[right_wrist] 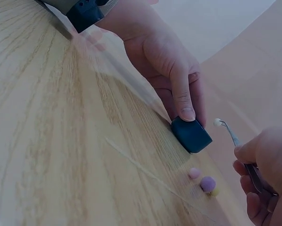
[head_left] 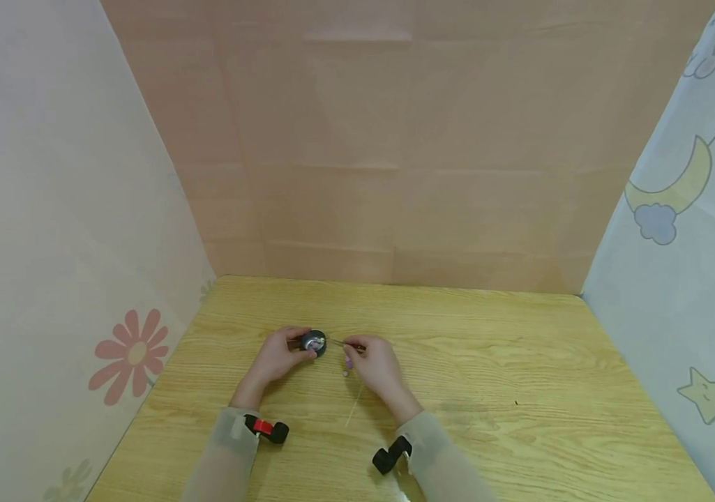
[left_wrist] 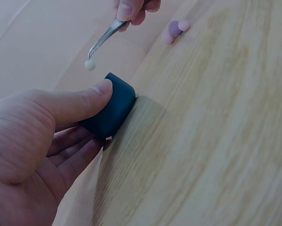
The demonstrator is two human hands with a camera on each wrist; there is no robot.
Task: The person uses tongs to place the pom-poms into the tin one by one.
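Observation:
My left hand (head_left: pixel 278 357) grips a small dark teal cup (left_wrist: pixel 113 107) between thumb and fingers, low at the tabletop. In the head view the cup's round opening shows some pale, shiny contents, too small to make out. Tweezers (right_wrist: pixel 234 137) are pinched in my right hand (head_left: pixel 374 362), to the right of the cup. Their bent tips hold a small whitish ball (left_wrist: pixel 90 64), just outside the cup's mouth and apart from it. On the table close by lie a purple ball (right_wrist: pixel 208 183), a pink ball (right_wrist: pixel 194 173) and a yellowish ball (right_wrist: pixel 214 191).
A thin pale line or strand (right_wrist: pixel 150 174) runs across the wooden table (head_left: pixel 520 348) near the right hand. A tiny dark speck (head_left: pixel 516 402) lies farther right. Patterned sheets stand at both sides, and a plain orange-brown sheet (head_left: pixel 395 139) stands behind.

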